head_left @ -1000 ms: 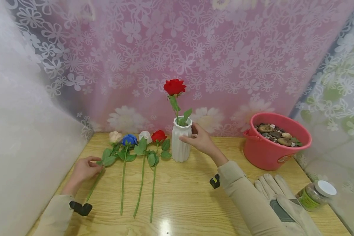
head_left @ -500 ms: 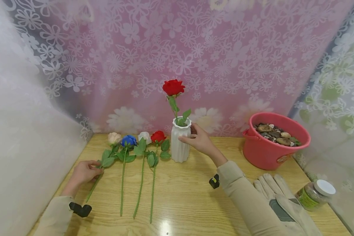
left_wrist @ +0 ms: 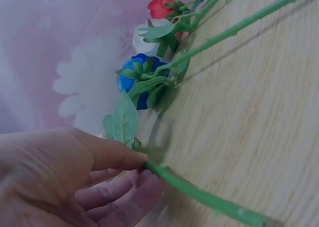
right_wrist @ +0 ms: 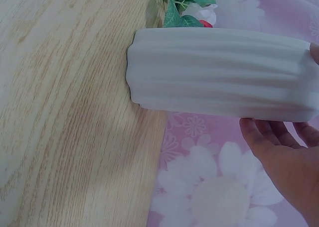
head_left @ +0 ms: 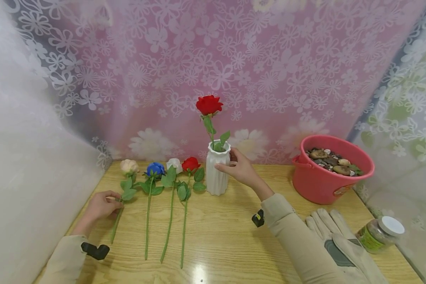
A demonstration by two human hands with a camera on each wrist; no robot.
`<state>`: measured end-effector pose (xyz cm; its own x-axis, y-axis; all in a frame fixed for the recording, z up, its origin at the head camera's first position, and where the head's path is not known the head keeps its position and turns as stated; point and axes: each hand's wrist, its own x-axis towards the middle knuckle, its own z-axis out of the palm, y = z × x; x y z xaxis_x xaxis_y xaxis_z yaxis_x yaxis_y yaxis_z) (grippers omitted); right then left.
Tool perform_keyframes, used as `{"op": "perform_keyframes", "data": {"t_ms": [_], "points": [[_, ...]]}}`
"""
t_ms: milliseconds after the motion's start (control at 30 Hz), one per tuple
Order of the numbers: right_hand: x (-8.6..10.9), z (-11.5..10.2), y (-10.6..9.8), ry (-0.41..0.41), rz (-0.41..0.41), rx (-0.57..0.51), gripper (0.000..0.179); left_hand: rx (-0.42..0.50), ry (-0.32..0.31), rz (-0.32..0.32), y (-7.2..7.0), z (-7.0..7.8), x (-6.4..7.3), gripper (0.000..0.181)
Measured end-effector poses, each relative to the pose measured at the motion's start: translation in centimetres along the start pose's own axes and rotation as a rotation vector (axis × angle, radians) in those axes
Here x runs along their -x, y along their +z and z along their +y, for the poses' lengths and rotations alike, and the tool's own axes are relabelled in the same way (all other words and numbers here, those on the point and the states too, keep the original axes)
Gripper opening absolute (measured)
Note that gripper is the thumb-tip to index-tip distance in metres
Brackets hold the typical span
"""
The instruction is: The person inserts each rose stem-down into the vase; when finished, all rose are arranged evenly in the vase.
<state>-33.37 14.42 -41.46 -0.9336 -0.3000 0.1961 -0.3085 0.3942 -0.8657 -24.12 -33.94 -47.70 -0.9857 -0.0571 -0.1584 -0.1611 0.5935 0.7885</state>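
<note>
My left hand (head_left: 102,206) pinches the green stem (left_wrist: 199,191) of a cream rose (head_left: 129,166) lying at the left end of a row of flowers. In the left wrist view, thumb and fingertips meet on that stem. Beside it lie a blue rose (head_left: 155,169), a white rose (head_left: 174,165) and a red rose (head_left: 190,164), stems toward me. A white ribbed vase (head_left: 217,173) stands upright right of the row, one red rose (head_left: 209,105) in it. My right hand (head_left: 242,169) grips the vase from the right, thumb across its front; the fingers behind are partly hidden.
A pink bucket (head_left: 328,189) of stones stands at the back right. In front of it lie pale work gloves (head_left: 344,244), next to a jar (head_left: 380,234) with a white lid. A floral curtain (head_left: 156,79) hangs behind the wooden table (head_left: 220,236).
The cream rose's head has shifted left, away from the blue rose, and its stem end has swung slightly right in my left hand. My right hand and the vase have stayed in place.
</note>
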Motion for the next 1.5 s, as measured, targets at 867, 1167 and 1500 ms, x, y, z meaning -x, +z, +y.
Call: {"op": "perform_keyframes", "data": {"t_ms": [867,1167,1500], "points": [[0.0,-0.3,0.0,0.009,-0.004,0.006,0.081,0.483,0.101,-0.025,-0.7,5.3,0.7,0.08],[-0.1,-0.2,0.0,0.022,-0.007,-0.008,0.083,0.652,0.12,0.008,-0.3,7.6,1.2,0.081],[0.1,-0.3,0.0,0.019,-0.003,0.006,0.084,0.828,0.174,0.089,0.7,11.0,1.5,0.081]]}}
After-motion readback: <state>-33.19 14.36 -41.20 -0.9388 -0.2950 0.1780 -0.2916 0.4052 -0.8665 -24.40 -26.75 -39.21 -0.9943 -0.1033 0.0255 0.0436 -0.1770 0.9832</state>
